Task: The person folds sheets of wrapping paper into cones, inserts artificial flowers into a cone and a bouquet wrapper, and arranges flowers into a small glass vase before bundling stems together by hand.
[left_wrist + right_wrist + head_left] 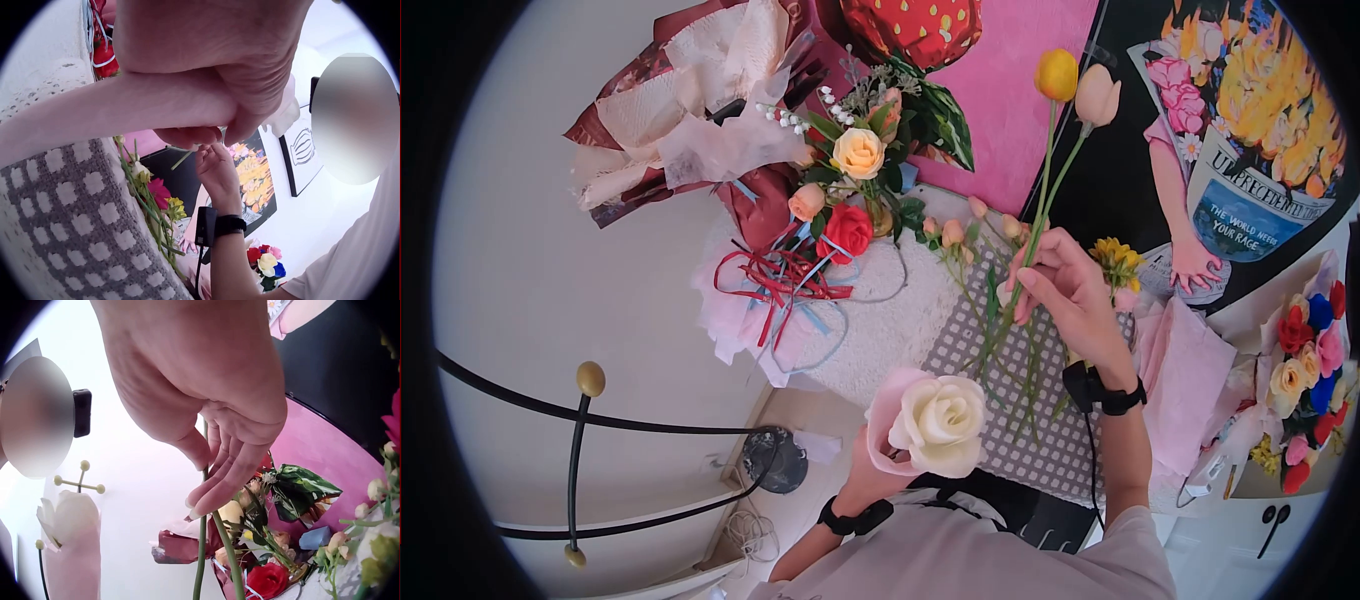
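Observation:
In the head view, my left hand [866,478] grips a large white rose [943,425] wrapped in pale pink paper [884,420], low at the front of the table. The wrap's long tapering tail [125,106] passes through that hand in the left wrist view. My right hand [1065,285] pinches the stems of a yellow tulip [1057,75] and a pale peach tulip [1097,97], blooms pointing away from me. Two green stems [201,562] run between thumb and fingers in the right wrist view. Beneath that hand, loose stems with small peach buds [952,233] lie on the grey-and-white checked cloth [1025,440].
At the back left are a bouquet in dark red and cream wrapping [700,110], a peach rose [859,153], a red rose [848,230] and red ribbons [775,285]. Pink paper [1185,370] and a colourful bouquet [1310,365] lie right. A black curved metal rack [630,420] stands left.

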`<state>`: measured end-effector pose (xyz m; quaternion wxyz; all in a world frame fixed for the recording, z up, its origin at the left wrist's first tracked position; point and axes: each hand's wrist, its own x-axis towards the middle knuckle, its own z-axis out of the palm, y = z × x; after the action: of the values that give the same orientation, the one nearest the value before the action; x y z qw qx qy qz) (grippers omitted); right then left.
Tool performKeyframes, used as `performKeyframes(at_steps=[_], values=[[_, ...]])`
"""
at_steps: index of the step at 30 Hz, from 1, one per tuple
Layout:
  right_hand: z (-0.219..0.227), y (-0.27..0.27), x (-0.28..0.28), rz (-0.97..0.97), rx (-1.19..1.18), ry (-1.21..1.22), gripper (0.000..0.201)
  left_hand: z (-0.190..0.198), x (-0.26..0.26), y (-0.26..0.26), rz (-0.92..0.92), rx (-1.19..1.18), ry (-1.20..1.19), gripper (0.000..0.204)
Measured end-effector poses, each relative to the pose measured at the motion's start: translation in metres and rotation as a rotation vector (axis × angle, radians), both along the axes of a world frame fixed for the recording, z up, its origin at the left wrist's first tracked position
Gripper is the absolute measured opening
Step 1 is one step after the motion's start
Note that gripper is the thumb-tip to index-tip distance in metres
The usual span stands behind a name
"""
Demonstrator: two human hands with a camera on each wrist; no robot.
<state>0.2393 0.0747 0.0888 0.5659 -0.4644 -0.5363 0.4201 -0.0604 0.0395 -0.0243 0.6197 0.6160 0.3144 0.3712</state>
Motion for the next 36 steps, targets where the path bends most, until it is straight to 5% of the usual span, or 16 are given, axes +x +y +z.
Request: performKeyframes(at_steps=[3,10,23,28,36], values=[[0.005,-0.003,0.01,0.01,0.018,-0.033,0.012,0.005,0.001,0.004,-0.046,0.232,0.11,0.075],[0.018,-0.009,0.043,-0.062,-0.115,-0.053,0.012,0.008,0.004,-0.006,-0.077,0.141,-0.005,0.075],[-0.05,0.022,-0.004,0.208,-0.516,-0.196,0.026,0.024,0.006,0.003,-0.036,0.236,-0.021,0.079],[-0.065,0.026,0.002,0.113,-0.441,-0.329,0.028,0.001,-0.002,0.0,-0.071,0.147,0.004,0.083],[-0.031,0.007,-0.015,-0.155,-0.163,-0.764,0.032,0.035,0.005,0.012,0.028,0.476,0.036,0.073]])
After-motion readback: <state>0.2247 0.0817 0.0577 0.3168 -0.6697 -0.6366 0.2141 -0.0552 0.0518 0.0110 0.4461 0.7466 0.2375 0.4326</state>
